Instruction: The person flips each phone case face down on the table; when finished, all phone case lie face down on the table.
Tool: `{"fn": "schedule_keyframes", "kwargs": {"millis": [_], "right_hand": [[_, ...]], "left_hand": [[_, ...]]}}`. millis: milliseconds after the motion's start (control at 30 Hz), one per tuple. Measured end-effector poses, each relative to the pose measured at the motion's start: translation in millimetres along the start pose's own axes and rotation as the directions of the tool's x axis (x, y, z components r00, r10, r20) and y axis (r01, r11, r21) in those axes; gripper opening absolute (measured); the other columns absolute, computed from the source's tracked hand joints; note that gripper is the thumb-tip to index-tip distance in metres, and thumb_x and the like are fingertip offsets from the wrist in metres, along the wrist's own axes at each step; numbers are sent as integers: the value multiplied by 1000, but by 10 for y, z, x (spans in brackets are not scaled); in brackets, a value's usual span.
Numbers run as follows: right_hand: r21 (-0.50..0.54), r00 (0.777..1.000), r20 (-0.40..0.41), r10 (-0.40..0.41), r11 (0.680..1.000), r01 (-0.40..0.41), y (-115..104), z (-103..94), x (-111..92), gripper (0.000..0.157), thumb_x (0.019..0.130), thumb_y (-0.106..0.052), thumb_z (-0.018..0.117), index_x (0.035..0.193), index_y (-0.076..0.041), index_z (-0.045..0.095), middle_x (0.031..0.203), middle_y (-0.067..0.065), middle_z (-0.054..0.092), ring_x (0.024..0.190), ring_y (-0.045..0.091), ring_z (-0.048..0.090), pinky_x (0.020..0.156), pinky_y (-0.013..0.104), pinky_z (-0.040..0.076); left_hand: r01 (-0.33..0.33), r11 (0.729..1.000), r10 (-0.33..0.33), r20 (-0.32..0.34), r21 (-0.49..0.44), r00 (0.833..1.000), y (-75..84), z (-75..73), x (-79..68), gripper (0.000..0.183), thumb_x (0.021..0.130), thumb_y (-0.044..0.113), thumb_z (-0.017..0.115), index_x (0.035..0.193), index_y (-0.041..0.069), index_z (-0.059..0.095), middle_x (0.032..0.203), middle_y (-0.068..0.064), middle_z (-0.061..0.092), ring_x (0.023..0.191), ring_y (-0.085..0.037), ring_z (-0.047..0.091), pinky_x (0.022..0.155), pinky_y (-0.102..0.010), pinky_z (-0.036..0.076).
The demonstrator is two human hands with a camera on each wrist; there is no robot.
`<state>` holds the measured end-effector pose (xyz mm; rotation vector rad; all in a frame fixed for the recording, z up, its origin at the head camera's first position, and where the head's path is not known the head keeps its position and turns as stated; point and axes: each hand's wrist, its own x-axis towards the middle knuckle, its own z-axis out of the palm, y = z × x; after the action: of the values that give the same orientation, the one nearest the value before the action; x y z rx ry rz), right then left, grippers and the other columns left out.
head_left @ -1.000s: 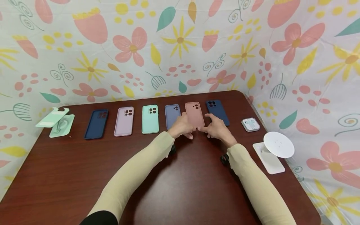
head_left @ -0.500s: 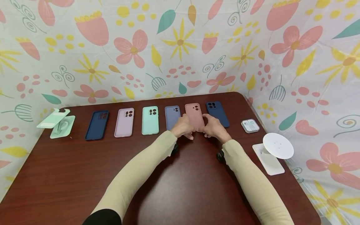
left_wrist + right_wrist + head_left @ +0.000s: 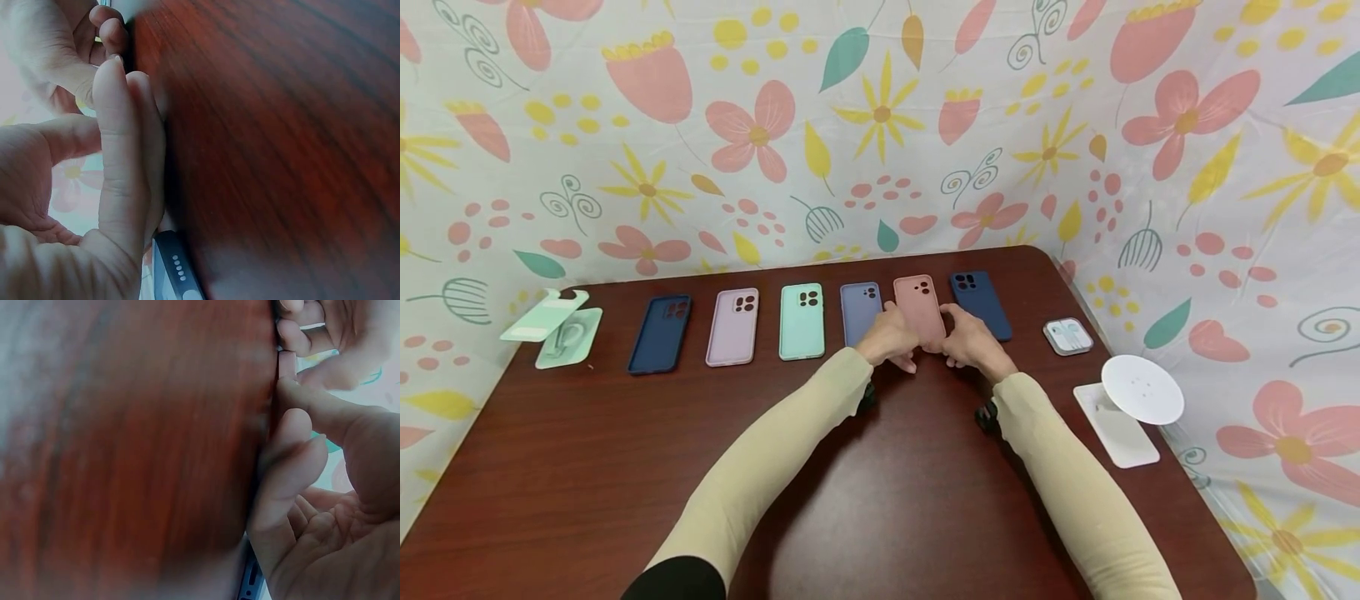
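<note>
- A flowered backdrop [image 3: 850,125] is spread across the upper half of the frame.
- The lower half is filled by a dark red-brown table [image 3: 880,483].
- Cream sleeves [image 3: 1075,483] are stretched up from the bottom edge.
- A white stand [image 3: 1142,390] with a round top is placed at right.
- A green stand [image 3: 553,321] is placed at far left.
- A row of cases is laid across the middle, left to right: navy case [image 3: 658,335], lilac case [image 3: 732,327], mint case [image 3: 802,325], periwinkle case [image 3: 859,312], pink case [image 3: 917,312], blue case [image 3: 981,305].
- The pink case is set right of centre, its lower end flanked by both hands.
- By the right hand [image 3: 972,340] its lower right corner is pinched between thumb and forefinger.
- The left hand [image 3: 887,335] is held at its lower left edge; whether it is gripped there cannot be told.
- An earphone box [image 3: 1068,337] is seen above the white stand.
</note>
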<state>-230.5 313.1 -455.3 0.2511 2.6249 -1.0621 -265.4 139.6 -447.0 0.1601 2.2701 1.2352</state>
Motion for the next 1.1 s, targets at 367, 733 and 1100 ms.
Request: {"fn": "schedule_keyframes", "kwargs": {"millis": [367, 733, 1100], "right_hand": [[110, 997, -40, -62, 992, 66, 79, 18, -55, 87, 100, -24, 80, 169, -19, 27, 69, 5, 67, 57, 18, 65, 54, 31, 54], [22, 965, -161, -205, 977, 211, 4, 41, -170, 85, 101, -20, 80, 169, -16, 29, 76, 9, 67, 55, 18, 65, 58, 31, 57], [-16, 966, -152, -208, 978, 208, -33, 54, -185, 86, 102, -21, 78, 171, -16, 26, 74, 8, 68, 57, 18, 65, 60, 30, 55]], "left_hand": [[-9, 1000, 8, -9, -24, 1000, -6, 55, 23, 117, 96, 48, 72, 174, 0, 0, 81, -11, 60, 46, -16, 61, 56, -36, 67], [31, 999, -31, -47, 7, 998, 74, 115, 23, 118, 97, 73, 66, 174, 4, 11, 88, -18, 67, 51, -18, 64, 56, -35, 67], [4, 993, -1, 25, -120, 1000, 34, 80, -4, 103, 100, 70, 59, 168, 3, 21, 96, -17, 66, 62, -22, 66, 58, -34, 67]]}}
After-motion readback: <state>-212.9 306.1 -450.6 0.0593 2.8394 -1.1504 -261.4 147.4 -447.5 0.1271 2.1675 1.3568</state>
